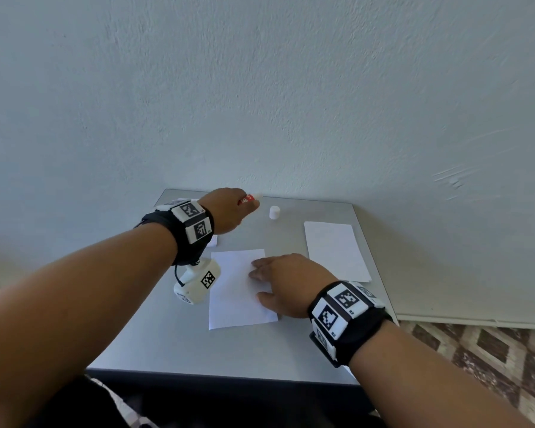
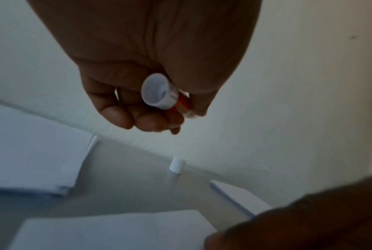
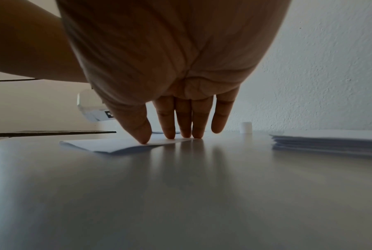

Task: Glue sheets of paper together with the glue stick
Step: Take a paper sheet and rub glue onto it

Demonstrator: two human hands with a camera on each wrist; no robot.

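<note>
My left hand (image 1: 229, 211) is raised over the far part of the table and grips an orange and white glue stick (image 1: 248, 199), its white base (image 2: 157, 92) facing the left wrist camera. The stick's white cap (image 1: 274, 212) stands alone on the table just to the right of that hand. My right hand (image 1: 278, 282) lies flat with straight fingers (image 3: 184, 125) pressing the right edge of a white sheet of paper (image 1: 235, 291) in the middle of the table.
A stack of white sheets (image 1: 334, 250) lies at the right of the grey table (image 1: 155, 341). Another pile of paper (image 2: 30, 152) sits at the far left, partly behind my left wrist. A pale wall (image 1: 260, 88) rises right behind the table.
</note>
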